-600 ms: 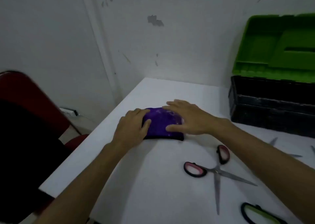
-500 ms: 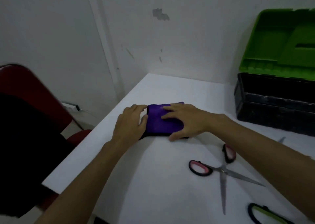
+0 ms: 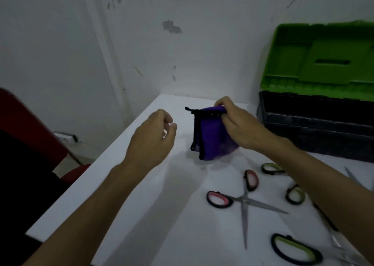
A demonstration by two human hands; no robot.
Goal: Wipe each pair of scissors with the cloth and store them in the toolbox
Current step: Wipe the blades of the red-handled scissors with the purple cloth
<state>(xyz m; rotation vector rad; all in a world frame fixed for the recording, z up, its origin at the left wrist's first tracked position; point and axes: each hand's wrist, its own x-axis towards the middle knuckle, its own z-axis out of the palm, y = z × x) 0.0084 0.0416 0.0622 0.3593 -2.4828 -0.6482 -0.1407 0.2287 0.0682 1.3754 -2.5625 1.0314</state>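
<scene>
Since the frame half a second earlier, the purple cloth (image 3: 210, 133) had left the worktop (image 3: 141, 215): both hands had lain flat on it there, and now the right hand (image 3: 238, 124) had lifted it by its top edge while the left hand (image 3: 151, 136) had come away. We held the cloth pinched between the right thumb and fingers (image 3: 221, 103), so that it hung folded with its lower corner close to the surface; whether that corner touched, we could not tell. The left hand hovered just beside the cloth, its fingers loosely curled and gripping nothing. The pink-handled scissors (image 3: 243, 199) lay blades apart on the worktop nearest to us, with green-handled pairs (image 3: 294, 247) around them, partly hidden under the right forearm. The toolbox (image 3: 315, 122) stood at the back right, its green lid (image 3: 323, 61) raised. We judged the step in hand to be readying the cloth for the first wipe. To do it well, we judged that the left hand should take the free side so the cloth opened into a pad thick enough to shield the fingers, that the scissors should be taken by the handles, not the blades, and that the blades should be wiped from pivot to tip.
</scene>
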